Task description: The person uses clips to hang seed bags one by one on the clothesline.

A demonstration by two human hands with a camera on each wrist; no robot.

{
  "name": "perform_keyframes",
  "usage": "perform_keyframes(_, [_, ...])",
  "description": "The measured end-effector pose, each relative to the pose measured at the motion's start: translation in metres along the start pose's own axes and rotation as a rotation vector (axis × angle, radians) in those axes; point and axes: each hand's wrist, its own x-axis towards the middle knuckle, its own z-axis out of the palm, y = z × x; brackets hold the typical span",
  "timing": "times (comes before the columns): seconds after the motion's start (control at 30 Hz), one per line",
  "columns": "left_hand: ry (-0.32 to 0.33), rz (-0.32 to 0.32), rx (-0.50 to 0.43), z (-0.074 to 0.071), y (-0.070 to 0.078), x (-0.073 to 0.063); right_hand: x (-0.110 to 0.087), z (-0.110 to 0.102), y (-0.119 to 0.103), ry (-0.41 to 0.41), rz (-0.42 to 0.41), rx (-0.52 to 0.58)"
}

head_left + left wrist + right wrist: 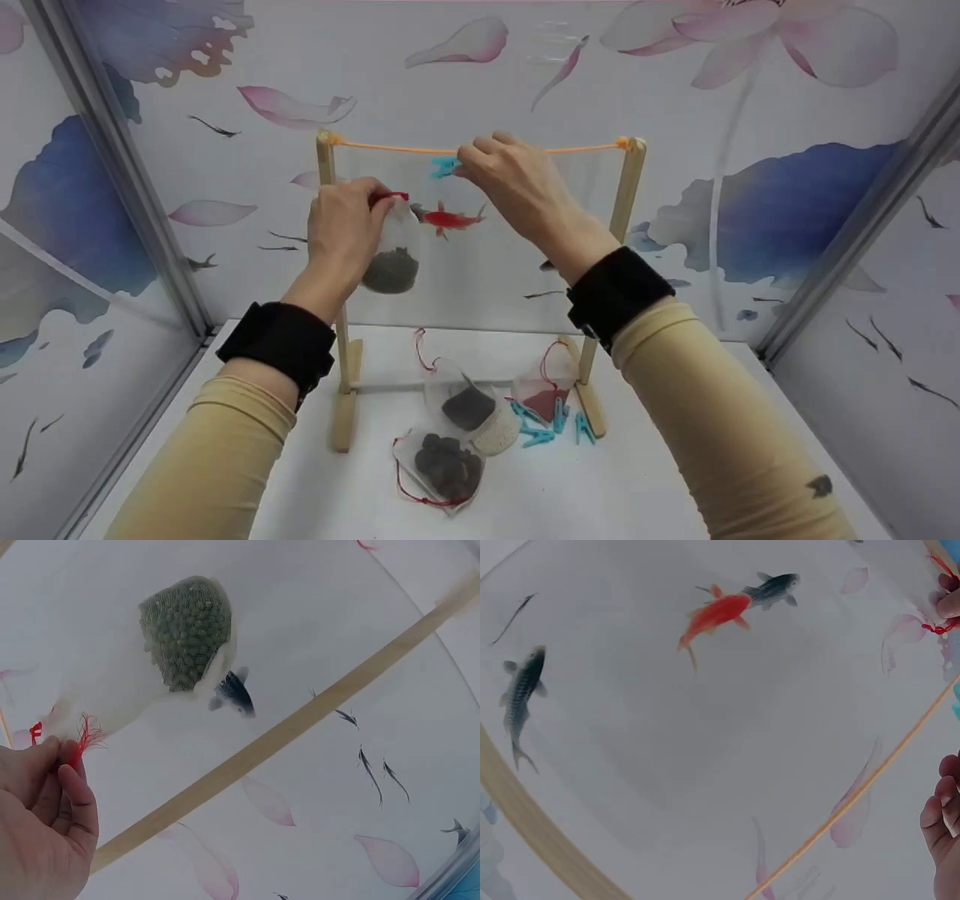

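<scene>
My left hand (341,225) pinches the gathered top of a white mesh drawstring bag (394,270), which hangs left of the middle with its red string at the fingertips. Small green beans (186,634) fill the bottom of this bag in the left wrist view. My right hand (517,176) is up at an orange cord (390,148), its fingers holding a light-blue clothespin (444,166) that points left just below the cord. The bag's top is lower than the clothespin and to its left, apart from it. In the right wrist view, only part of the right hand's fingers (946,814) shows.
Two wooden posts (630,184) on feet hold the cord. Between them on the white table (600,495) lie several drawstring bags: one with dark chunks (448,465), one black-filled (469,407), one reddish (544,403), one pale (499,435). Several loose blue clothespins (538,435) lie at the right. Printed panels surround the table.
</scene>
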Motion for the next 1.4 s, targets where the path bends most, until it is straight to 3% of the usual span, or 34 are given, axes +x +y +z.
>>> perform_keyframes(0.2, [0.044, -0.015, -0.003, 0.004, -0.007, 0.008, 0.025, 0.01, -0.003, -0.014, 0.07, -0.007])
perform_keyframes(0.33, [0.084, -0.008, -0.038, 0.006, -0.01, 0.018, 0.038, 0.019, -0.002, -0.075, 0.116, 0.059])
perform_keyframes(0.47, [0.115, 0.004, -0.1, 0.008, -0.011, 0.026, 0.044, 0.025, 0.0, -0.151, 0.105, 0.13])
perform_keyframes(0.63, [0.103, -0.001, -0.178, 0.008, -0.007, 0.028, 0.043, 0.031, -0.002, -0.181, 0.092, 0.168])
perform_keyframes(0.83, [0.061, -0.044, -0.277, 0.008, -0.006, 0.029, 0.046, 0.035, -0.007, -0.204, 0.133, 0.221])
perform_keyframes(1.0, [0.047, -0.035, -0.346, 0.009, -0.008, 0.031, 0.046, 0.035, -0.01, -0.204, 0.162, 0.189])
perform_keyframes(1.2, [-0.005, -0.056, -0.281, 0.009, -0.011, 0.028, 0.042, 0.037, -0.015, -0.281, 0.156, 0.043])
perform_keyframes(1.4, [-0.005, -0.008, -0.146, 0.008, -0.013, 0.021, 0.036, 0.042, -0.019, -0.292, 0.165, 0.002])
